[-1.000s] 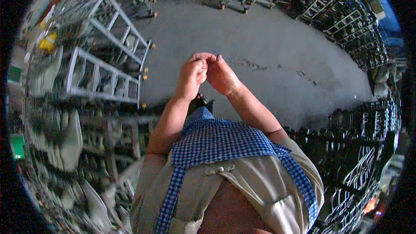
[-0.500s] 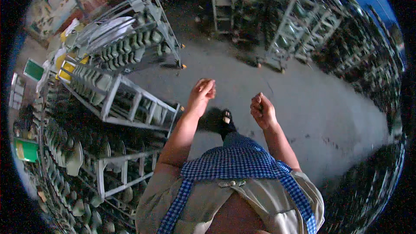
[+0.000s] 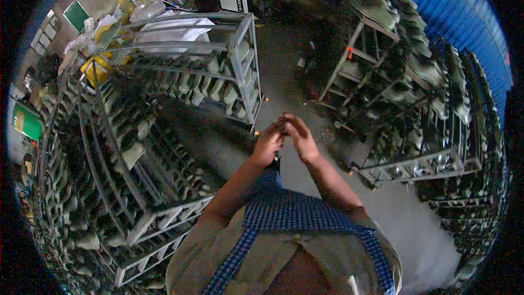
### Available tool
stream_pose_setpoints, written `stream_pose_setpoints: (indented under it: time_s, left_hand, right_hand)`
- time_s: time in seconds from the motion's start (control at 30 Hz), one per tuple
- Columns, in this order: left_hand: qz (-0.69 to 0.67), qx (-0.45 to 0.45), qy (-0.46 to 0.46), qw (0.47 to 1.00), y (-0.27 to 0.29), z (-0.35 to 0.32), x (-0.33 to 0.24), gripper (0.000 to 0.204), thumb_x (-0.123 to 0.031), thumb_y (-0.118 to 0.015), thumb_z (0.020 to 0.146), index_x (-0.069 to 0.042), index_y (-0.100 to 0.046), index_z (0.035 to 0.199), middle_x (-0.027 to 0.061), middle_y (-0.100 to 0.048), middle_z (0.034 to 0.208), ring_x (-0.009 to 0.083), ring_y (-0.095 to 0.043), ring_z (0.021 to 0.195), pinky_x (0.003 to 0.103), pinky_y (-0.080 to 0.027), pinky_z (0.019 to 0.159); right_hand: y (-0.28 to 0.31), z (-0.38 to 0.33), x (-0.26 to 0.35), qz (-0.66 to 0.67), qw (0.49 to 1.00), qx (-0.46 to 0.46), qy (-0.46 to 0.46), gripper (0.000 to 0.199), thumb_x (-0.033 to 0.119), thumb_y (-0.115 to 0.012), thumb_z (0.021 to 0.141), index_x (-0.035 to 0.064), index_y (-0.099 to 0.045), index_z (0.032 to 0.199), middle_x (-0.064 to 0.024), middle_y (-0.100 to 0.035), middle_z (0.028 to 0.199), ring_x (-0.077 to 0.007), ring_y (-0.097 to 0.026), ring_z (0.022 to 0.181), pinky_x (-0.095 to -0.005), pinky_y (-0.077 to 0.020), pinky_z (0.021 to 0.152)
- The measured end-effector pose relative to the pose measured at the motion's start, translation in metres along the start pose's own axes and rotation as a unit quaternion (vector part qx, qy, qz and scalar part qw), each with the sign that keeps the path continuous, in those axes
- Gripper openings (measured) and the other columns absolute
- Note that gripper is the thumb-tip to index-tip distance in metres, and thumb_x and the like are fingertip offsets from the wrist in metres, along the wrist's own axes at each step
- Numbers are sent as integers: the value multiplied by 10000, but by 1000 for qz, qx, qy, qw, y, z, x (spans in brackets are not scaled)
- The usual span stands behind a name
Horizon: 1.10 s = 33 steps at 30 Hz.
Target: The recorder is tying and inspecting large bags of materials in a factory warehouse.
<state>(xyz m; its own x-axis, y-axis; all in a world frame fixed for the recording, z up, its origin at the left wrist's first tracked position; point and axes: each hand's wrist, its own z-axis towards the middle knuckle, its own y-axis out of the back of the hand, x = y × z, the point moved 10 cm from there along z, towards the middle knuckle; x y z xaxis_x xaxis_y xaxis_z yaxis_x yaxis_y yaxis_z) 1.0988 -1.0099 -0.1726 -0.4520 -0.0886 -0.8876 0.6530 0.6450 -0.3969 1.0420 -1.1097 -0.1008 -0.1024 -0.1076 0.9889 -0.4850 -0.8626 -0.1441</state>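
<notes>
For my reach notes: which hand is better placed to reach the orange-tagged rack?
Probably the right hand, nearer that rack ahead on the right; the left hand is farther across.

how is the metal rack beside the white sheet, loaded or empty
Loaded: rows of pale, curved pieces sit in the metal rack; cannot tell if completely full.

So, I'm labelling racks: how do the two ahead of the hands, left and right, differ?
The left rack has white sheeting at its top; the right rack has pale pieces there. The right rack carries an orange tag; the left rack shows none. Both metal frames hold curved pieces.
</notes>
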Motion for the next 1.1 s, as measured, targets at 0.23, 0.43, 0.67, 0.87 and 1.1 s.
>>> stream_pose_setpoints:
  time_s: [0.23,0.43,0.67,0.87,1.1]
  left_hand:
    - [-141,93,78,983,-105,280,-84,107,-280,-632,930,-186,-599,891,-101,-414,630,14,-353,548,215,-236,479]
    - [-58,-28,-32,997,-144,507,-143,274,-324,-601,921,-71,-676,995,80,-652,849,247,-606,741,382,-468,638]
    - [94,-211,-171,958,-91,765,-227,321,-316,-562,943,-40,-676,1059,163,-668,1069,313,-619,997,410,-483,849]
    - [130,-184,-80,971,69,868,-257,432,-328,-571,934,-48,-611,1261,210,-621,1249,356,-582,1176,407,-464,980]
    - [-77,-216,35,973,292,896,-238,418,-244,-615,951,-75,-569,1331,48,-623,1224,181,-574,1093,305,-445,947]
  right_hand:
    - [131,250,15,88,977,-194,-26,343,335,-486,1033,19,-603,1101,3,-560,768,-89,-523,734,-265,-434,662]
    - [234,459,-3,351,923,-155,27,337,284,-381,1060,49,-586,1186,-48,-622,1083,-188,-555,1030,-313,-411,944]
    - [293,742,-39,144,968,-190,-79,397,338,-456,1026,23,-614,1210,-117,-618,1206,-257,-574,1099,-363,-434,999]
    - [194,921,-139,152,945,-129,-260,398,405,-586,958,31,-641,1081,-96,-641,956,-259,-612,911,-408,-514,787]
    - [88,1078,-231,14,963,32,-266,447,403,-543,967,2,-624,1148,-181,-679,1004,-303,-675,848,-439,-544,779]
